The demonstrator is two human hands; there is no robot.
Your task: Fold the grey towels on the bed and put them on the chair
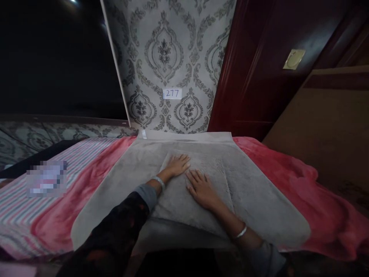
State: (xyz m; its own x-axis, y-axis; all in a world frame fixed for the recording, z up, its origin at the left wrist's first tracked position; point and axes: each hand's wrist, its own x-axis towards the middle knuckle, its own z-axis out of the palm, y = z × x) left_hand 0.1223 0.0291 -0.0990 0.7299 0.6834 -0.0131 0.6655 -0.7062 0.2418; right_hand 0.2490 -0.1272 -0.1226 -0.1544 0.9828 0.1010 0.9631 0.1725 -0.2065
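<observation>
Left hand (176, 167) and right hand (202, 189) lie flat, palms down, fingers spread, on folded flap of grey terry towel (190, 200); both grips released, nothing grasped. Flap sits doubled over towel's middle, held down under both palms, layers pressed flat. Towel spread across red fleece blanket (317, 200), striped bed sheet (34, 219) beyond. Arms reach forward, converging at hands; silver bangle (158, 182) on each wrist.

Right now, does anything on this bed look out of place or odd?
The folded top layer of the grey towel, under your left hand and right hand, sits askew: its edges slant against the towel's outer edges. The red blanket also looks rumpled on the right.
</observation>
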